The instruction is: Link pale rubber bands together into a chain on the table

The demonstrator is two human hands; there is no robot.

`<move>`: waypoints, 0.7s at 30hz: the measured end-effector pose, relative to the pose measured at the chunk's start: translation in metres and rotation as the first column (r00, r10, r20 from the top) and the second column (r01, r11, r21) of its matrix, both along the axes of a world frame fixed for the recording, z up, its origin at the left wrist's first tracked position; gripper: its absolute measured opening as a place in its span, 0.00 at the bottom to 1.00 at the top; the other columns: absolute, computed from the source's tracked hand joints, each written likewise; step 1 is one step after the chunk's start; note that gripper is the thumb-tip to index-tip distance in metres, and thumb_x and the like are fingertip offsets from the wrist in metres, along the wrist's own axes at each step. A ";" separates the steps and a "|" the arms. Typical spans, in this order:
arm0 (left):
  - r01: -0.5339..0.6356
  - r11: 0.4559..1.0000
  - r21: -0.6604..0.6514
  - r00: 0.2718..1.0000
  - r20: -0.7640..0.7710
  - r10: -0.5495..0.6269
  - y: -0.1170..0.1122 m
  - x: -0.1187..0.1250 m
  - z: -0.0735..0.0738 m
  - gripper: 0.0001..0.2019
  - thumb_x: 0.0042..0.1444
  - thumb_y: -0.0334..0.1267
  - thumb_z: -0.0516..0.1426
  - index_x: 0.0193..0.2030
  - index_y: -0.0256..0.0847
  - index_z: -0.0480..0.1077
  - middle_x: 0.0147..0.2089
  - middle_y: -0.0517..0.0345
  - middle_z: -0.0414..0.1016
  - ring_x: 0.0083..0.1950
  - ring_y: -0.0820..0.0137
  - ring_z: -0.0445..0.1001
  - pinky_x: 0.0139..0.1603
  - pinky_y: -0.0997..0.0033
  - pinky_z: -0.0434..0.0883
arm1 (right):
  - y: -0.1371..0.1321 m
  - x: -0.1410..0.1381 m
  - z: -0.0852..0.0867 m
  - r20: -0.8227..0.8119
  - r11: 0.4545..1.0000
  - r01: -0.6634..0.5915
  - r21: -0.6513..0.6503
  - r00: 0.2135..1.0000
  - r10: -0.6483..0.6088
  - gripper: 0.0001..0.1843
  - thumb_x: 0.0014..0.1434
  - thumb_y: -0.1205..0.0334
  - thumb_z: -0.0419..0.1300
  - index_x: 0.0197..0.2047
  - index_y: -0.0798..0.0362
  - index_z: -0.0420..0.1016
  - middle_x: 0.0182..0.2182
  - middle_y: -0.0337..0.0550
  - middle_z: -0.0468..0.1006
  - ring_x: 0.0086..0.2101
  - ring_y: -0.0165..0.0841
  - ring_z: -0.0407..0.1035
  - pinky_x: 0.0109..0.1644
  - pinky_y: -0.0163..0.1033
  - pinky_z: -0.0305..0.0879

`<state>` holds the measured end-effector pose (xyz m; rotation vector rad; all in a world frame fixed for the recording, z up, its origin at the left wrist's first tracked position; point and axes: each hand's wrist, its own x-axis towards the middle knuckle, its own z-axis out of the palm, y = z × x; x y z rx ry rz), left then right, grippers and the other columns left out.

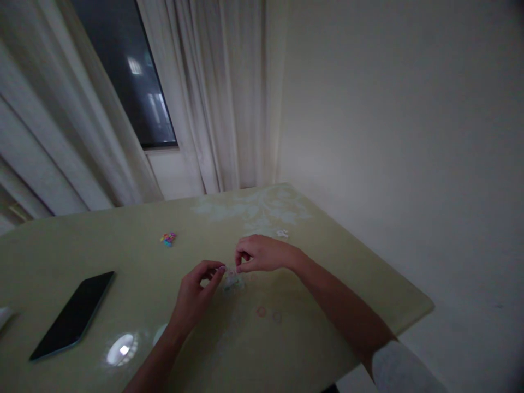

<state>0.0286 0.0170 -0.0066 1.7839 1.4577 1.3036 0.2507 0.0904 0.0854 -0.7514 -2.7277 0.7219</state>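
At the far left of the translucent pile [233, 280], a white object [5, 315], mostly cut off, lies on the yellow-green table [123, 245], whose smooth, glossy top throws back a round lamp reflection. The black tablet [76, 314], a flat slab with a dark, shiny face and a thin pale edge, lies left of the pile. Beyond the pile to the left, the left curtain [82, 120] drops in heavy, pale folds beside the dark glass window [135, 76]. A cluster of small plastic-looking pieces [168, 239] in pink, yellow, blue and orange sits left of and beyond the pile. The left hand [195, 289] reaches to the pile's left side, thumb and forefinger tips together; whether they clamp a piece cannot be told. The right curtain [221, 98] hangs in narrow pleats well beyond. The pile itself, small, glassy and loosely heaped, rests on the table between both hands. To its near right lie a thin orange-pink ring [261, 316] and a pale ring [278, 322]. The right hand [264, 252] curls over its right side, thumb and forefinger close; their grip cannot be told. Beyond it to the right are small white pieces [282, 233], a plain matt wall [388, 136] farther right, and a light grey sleeve [405, 368] nearer.
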 end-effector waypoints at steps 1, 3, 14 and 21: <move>-0.010 1.000 0.026 0.999 -0.039 0.011 0.002 -0.001 -0.003 0.12 0.60 0.49 0.61 0.40 0.43 0.80 0.35 0.55 0.84 0.34 0.65 0.80 0.36 0.68 0.76 | -0.003 0.005 0.004 0.025 1.000 0.006 0.007 1.000 -0.006 0.08 0.60 0.61 0.70 0.40 0.56 0.83 0.32 0.38 0.74 0.32 0.29 0.66 0.37 0.33 0.57; -0.012 0.998 0.058 0.993 -0.115 0.019 0.006 -0.002 -0.008 0.11 0.60 0.47 0.60 0.40 0.44 0.81 0.36 0.55 0.84 0.34 0.65 0.80 0.37 0.67 0.75 | -0.011 0.016 0.006 0.053 1.000 0.004 -0.016 0.999 -0.003 0.07 0.61 0.61 0.70 0.40 0.55 0.83 0.32 0.37 0.75 0.32 0.28 0.67 0.36 0.33 0.57; 0.007 0.995 0.097 0.898 -0.439 0.036 0.017 0.006 -0.020 0.12 0.64 0.38 0.55 0.39 0.45 0.81 0.40 0.51 0.84 0.42 0.59 0.81 0.47 0.60 0.76 | -0.042 0.076 -0.070 0.243 0.895 0.165 -0.414 0.968 -0.067 0.15 0.50 0.56 0.76 0.39 0.54 0.85 0.28 0.35 0.76 0.28 0.28 0.68 0.31 0.31 0.58; 0.139 0.968 0.210 0.669 -0.741 0.065 0.012 0.006 -0.014 0.13 0.61 0.26 0.57 0.44 0.43 0.82 0.44 0.48 0.84 0.45 0.54 0.78 0.49 0.55 0.75 | -0.045 0.070 -0.070 0.224 0.897 0.130 -0.422 0.974 -0.036 0.13 0.51 0.58 0.75 0.39 0.54 0.85 0.27 0.34 0.75 0.27 0.27 0.67 0.30 0.31 0.57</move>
